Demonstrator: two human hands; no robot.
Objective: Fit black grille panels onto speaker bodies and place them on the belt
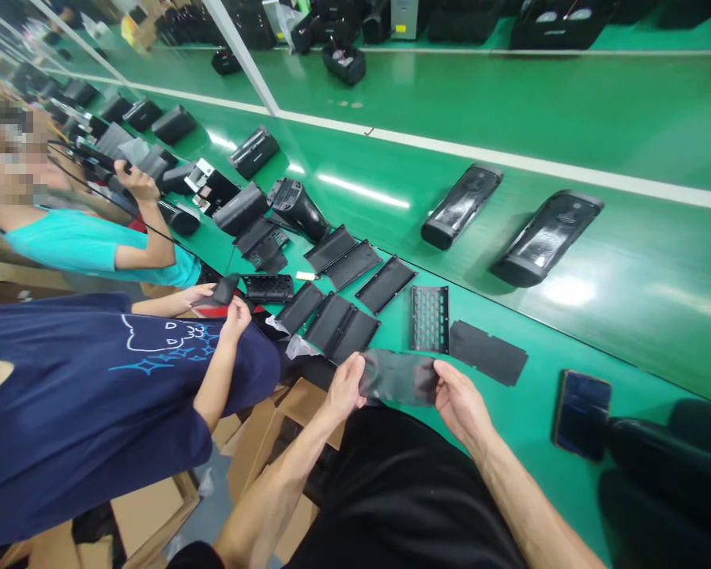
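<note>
Between my two hands a thin dark mesh sheet (398, 378) is stretched, slightly see-through, above the near edge of the green table. My left hand (347, 386) pinches its left end, and my right hand (459, 399) pinches the right end. Just beyond it lie a black plastic grille frame (430, 319) with a honeycomb pattern and a flat dark sheet (489, 352) with notched edges. Several black rectangular panels, among them a single panel (385, 284), are spread to the left of the grille frame.
Two black cylindrical speakers, a left one (462, 205) and a right one (548, 237), lie on the green conveyor (355, 158). A phone (581, 415) rests at the right. A co-worker in a navy shirt (154, 356) handles a dark part on my left. Cardboard boxes (254, 442) stand below.
</note>
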